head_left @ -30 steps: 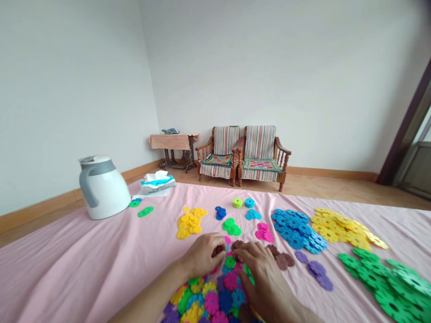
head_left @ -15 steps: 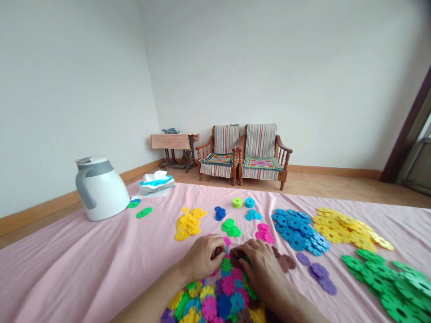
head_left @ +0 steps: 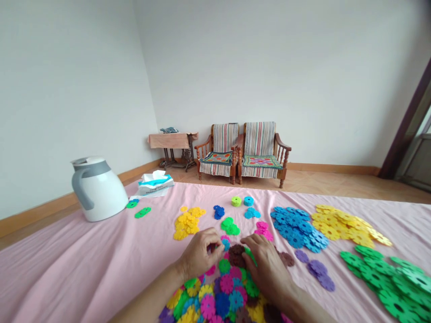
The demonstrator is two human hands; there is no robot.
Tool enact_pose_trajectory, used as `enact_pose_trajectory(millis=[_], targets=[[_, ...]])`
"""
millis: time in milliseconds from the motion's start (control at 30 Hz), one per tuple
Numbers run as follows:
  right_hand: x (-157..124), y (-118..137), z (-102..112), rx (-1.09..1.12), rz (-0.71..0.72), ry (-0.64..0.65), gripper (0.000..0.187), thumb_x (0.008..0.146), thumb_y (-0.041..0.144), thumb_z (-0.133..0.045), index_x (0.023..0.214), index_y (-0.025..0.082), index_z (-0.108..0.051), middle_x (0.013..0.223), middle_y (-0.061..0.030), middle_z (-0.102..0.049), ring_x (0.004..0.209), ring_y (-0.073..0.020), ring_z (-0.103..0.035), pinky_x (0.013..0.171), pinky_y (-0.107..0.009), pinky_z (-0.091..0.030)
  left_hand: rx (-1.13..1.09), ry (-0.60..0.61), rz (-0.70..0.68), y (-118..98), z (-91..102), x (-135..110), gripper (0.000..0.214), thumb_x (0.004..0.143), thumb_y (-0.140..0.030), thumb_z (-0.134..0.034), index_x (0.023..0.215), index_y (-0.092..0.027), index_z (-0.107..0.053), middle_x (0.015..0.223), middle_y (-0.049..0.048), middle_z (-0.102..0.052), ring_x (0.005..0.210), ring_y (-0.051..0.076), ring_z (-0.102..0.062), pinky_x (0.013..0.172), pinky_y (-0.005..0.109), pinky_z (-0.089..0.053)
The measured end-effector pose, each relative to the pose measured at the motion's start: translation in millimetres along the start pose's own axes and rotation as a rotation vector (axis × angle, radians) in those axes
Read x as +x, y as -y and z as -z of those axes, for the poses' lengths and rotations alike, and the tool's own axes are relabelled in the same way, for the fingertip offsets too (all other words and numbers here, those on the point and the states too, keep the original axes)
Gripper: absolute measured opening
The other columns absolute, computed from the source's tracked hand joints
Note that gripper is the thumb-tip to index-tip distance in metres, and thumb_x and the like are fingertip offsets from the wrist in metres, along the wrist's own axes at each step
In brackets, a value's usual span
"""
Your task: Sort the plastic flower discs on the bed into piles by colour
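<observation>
A mixed heap of coloured plastic flower discs (head_left: 222,298) lies on the pink cloth (head_left: 84,264) right in front of me. My left hand (head_left: 200,253) rests at the heap's far edge, fingers curled and pinching a small light blue disc (head_left: 225,244). My right hand (head_left: 266,264) lies on the heap beside it, fingers bent over a green disc (head_left: 249,255). A dark brown disc (head_left: 236,255) sits between the two hands.
Sorted piles lie beyond: yellow (head_left: 186,220), green (head_left: 230,226), pink (head_left: 263,229), blue (head_left: 298,226), yellow (head_left: 350,224), purple (head_left: 316,269), green (head_left: 390,280). A white jug (head_left: 97,188) and a tissue pack (head_left: 155,184) stand at the left. Two chairs (head_left: 244,152) stand by the wall.
Both hands have shifted slightly farther over the heap. The left fingers now pinch a light blue disc, and the brown disc shows clearly between the hands.
</observation>
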State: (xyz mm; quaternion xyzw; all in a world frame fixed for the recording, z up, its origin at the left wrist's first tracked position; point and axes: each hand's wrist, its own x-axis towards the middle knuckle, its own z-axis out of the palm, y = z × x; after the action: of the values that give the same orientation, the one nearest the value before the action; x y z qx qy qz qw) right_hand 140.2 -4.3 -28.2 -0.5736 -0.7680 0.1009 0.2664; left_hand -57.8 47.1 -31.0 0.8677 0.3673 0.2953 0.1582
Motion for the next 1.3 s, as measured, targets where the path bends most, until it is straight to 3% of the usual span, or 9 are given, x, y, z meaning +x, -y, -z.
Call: enact_pose_trajectory(millis=[133,233,333,467,667,867,1033,1167,1300], targets=[[-1.1,6.4,0.8,0.024,0.059,0.024,0.029,0.086,0.017,-0.045,0.107,0.022,-0.064,0.107,-0.0072,-0.064,0.100,-0.0228,-0.054,0.089,-0.036,-0.038,0.004,-0.138,0.056,3.7,2.2,2.2,0.016,0.083,-0.016,-0.049,0.084,-0.018,-0.066,0.086,0.0053,-0.063,0.084,0.017,-0.056,0.078,0.028,-0.042],[-3.1,8.6,-1.8,0.013,0.082,0.043,0.034,0.085,0.020,-0.049,0.117,0.024,-0.060,0.117,-0.0073,-0.062,0.107,-0.0247,-0.053,0.093,-0.040,-0.036,0.016,-0.077,0.013,3.0,1.9,1.0,0.024,0.081,-0.014,-0.053,0.100,-0.022,-0.066,0.101,0.0057,-0.064,0.100,0.021,-0.052,0.091,0.034,-0.038],[-4.4,5.2,-3.7,0.003,0.067,0.034,0.038,0.082,0.021,-0.052,0.120,0.021,-0.058,0.119,-0.0094,-0.061,0.110,-0.0263,-0.052,0.094,-0.042,-0.037,0.039,0.001,-0.021,1.5,-0.1,-1.0,0.029,0.077,-0.014,-0.058,0.103,-0.024,-0.066,0.103,0.0049,-0.064,0.101,0.022,-0.052,0.090,0.035,-0.037],[-2.2,-11.4,0.9,-0.016,0.053,0.039,0.039,0.079,0.022,-0.054,0.118,0.018,-0.059,0.118,-0.0119,-0.061,0.111,-0.0285,-0.053,0.093,-0.043,-0.040,0.068,0.019,-0.007,3.3,-2.7,-1.9,0.029,0.074,-0.009,-0.055,0.097,-0.022,-0.066,0.098,0.0044,-0.064,0.096,0.021,-0.053,0.086,0.033,-0.038],[7.2,-40.4,13.2,-0.018,0.038,-0.076,0.033,0.080,0.017,-0.048,0.109,0.018,-0.062,0.108,-0.0106,-0.065,0.102,-0.0242,-0.059,0.088,-0.039,-0.043,0.106,-0.042,0.061,4.3,-5.1,-1.1,0.028,0.064,0.000,-0.046,0.080,-0.018,-0.062,0.086,0.0048,-0.062,0.089,0.021,-0.053,0.080,0.031,-0.039],[1.3,-10.9,14.5,0.090,0.143,0.071,0.032,0.077,0.015,-0.053,0.105,0.022,-0.065,0.103,-0.0062,-0.067,0.100,-0.0216,-0.057,0.087,-0.034,-0.041,0.043,0.037,-0.072,-5.7,-5.1,-2.8,0.026,0.078,-0.016,-0.056,0.102,-0.023,-0.064,0.104,0.0047,-0.063,0.102,0.022,-0.051,0.089,0.034,-0.035],[-3.0,3.7,7.8,0.035,0.118,0.113,0.032,0.077,0.017,-0.058,0.107,0.026,-0.063,0.110,-0.0027,-0.065,0.103,-0.0236,-0.053,0.090,-0.037,-0.036,0.114,0.025,-0.023,-0.4,-6.8,-2.2,0.026,0.071,-0.004,-0.052,0.086,-0.020,-0.066,0.090,0.0042,-0.064,0.093,0.021,-0.053,0.083,0.032,-0.038],[-1.9,2.6,5.0,-0.001,0.155,0.121,0.016,0.083,0.020,-0.057,0.094,0.026,-0.066,0.097,-0.0007,-0.067,0.094,-0.0205,-0.054,0.084,-0.032,-0.035,0.161,-0.004,0.026,3.7,-6.6,-1.3,0.027,0.065,-0.001,-0.047,0.078,-0.019,-0.063,0.081,0.0034,-0.061,0.087,0.020,-0.053,0.079,0.031,-0.039],[-3.4,3.1,-1.2,-0.035,0.231,0.080,0.016,0.090,0.020,-0.049,0.087,0.025,-0.064,0.089,0.0004,-0.066,0.085,-0.0176,-0.054,0.079,-0.030,-0.034,0.175,0.001,0.024,4.1,-6.7,-1.7,0.027,0.064,-0.001,-0.046,0.077,-0.019,-0.061,0.081,0.0030,-0.061,0.087,0.020,-0.052,0.079,0.031,-0.038]])
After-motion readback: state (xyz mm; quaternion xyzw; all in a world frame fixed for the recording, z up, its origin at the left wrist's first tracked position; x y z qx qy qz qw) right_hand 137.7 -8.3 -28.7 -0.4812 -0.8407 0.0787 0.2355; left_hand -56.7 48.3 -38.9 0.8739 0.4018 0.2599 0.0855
